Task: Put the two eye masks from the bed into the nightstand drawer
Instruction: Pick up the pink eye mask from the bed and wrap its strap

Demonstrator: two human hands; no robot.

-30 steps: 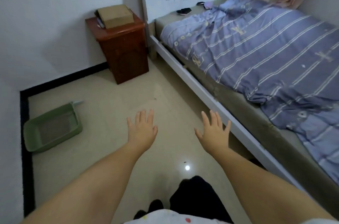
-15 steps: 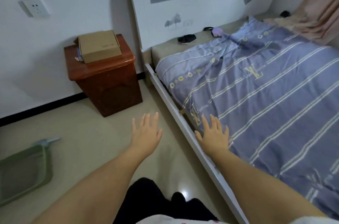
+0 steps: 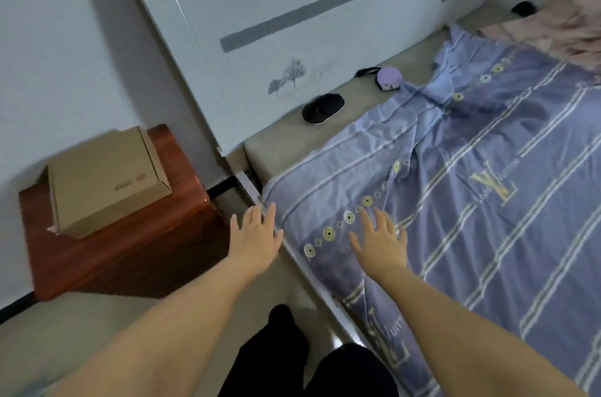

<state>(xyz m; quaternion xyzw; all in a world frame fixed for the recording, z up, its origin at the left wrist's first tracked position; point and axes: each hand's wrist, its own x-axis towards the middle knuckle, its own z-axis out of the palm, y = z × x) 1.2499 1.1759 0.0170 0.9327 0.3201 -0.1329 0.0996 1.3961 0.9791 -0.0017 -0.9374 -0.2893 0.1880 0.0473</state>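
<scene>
Black eye mask (image 3: 323,108) and purple eye mask (image 3: 388,78) lie on bare mattress (image 3: 286,143) near the headboard (image 3: 292,48). Nightstand (image 3: 107,234) beside the bed carries a cardboard box (image 3: 104,179). Left hand (image 3: 255,239) and right hand (image 3: 380,242): grip spread open, empty.

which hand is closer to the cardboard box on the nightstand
Left. The left hand hovers open just right of the nightstand, a short way from the cardboard box. The right hand is farther off, spread over the bed's striped cover.
</scene>
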